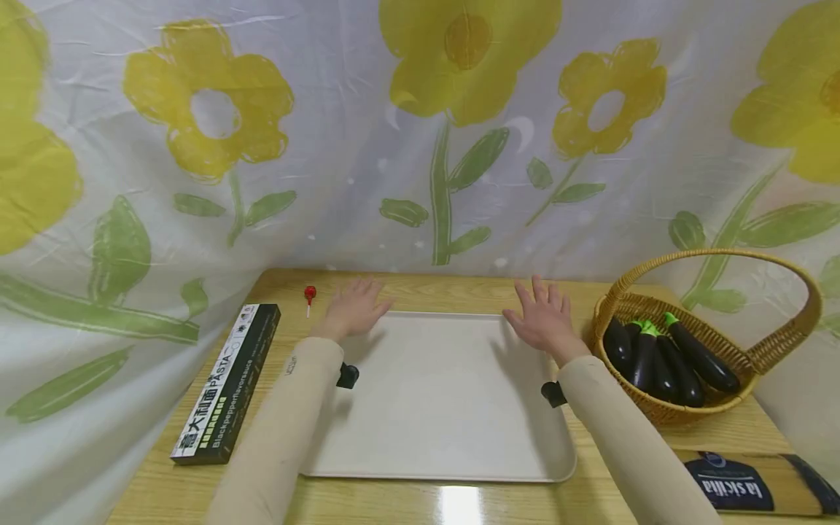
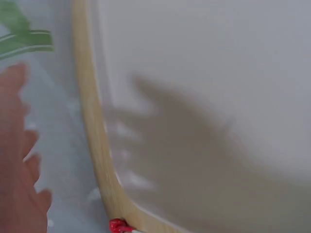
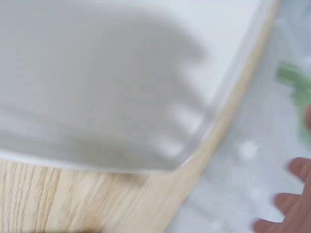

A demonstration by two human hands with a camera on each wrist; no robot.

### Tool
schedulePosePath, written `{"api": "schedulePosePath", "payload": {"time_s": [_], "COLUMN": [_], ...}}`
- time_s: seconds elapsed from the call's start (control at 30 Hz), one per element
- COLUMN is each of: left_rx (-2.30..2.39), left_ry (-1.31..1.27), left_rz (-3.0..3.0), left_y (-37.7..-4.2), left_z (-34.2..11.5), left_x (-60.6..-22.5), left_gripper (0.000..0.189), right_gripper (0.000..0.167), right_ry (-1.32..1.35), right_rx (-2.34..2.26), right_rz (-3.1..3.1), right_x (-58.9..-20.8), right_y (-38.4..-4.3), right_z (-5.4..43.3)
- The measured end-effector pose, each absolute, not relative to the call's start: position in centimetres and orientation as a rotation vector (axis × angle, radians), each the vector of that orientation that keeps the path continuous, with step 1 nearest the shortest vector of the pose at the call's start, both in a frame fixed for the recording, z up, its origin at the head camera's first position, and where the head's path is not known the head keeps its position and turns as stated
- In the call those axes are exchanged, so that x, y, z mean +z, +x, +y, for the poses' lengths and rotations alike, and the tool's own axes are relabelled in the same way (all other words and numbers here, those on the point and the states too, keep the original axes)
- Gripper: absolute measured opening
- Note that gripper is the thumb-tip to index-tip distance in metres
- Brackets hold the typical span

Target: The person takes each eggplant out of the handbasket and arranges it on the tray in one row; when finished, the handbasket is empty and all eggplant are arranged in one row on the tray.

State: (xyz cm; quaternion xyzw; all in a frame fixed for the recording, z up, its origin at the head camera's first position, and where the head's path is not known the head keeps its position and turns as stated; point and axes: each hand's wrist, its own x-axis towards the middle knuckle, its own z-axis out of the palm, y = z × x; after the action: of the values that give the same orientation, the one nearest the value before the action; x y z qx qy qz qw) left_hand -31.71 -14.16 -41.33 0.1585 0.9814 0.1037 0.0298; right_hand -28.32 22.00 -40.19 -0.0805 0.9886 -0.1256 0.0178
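Observation:
A white rectangular tray lies in the middle of the wooden table. Over its far left corner my left hand is held with fingers spread, holding nothing. My right hand hovers over the far right corner, fingers apart and likewise holding nothing. Both hands cast shadows on the tray. In the left wrist view part of the left hand shows at the left edge; in the right wrist view only some fingers of the right hand appear. A red lollipop lies left of the left hand.
On the left lies a black-and-white pasta box. A wicker basket holding several eggplants stands at right, its handle arching high. In front of it lies a spaghetti pack. A flowered curtain hangs behind the table.

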Motion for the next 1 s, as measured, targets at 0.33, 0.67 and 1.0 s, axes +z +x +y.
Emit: {"api": "schedulePosePath", "payload": {"time_s": [0.33,0.67,1.0], "left_rx": [0.932,1.132,1.159], "left_ry": [0.606,0.365,0.423], "left_rz": [2.926,2.906,2.897], "left_y": [-27.7,-23.6,-23.4], "left_z": [-21.3,-25.2,-25.8], "left_x": [-45.2,-48.3,-49.5], "left_gripper": [0.04,0.043,0.042], "right_gripper": [0.061,0.055,0.061], "right_ry": [-0.368,-0.326,-0.237], "right_rx": [-0.86,-1.155,-1.278], "right_rz": [2.833,2.662,2.607], "right_x": [-36.3,-34.0,-35.1], "right_y": [-21.0,-18.0,-19.1], "right_z": [28.7,37.7,43.2]}}
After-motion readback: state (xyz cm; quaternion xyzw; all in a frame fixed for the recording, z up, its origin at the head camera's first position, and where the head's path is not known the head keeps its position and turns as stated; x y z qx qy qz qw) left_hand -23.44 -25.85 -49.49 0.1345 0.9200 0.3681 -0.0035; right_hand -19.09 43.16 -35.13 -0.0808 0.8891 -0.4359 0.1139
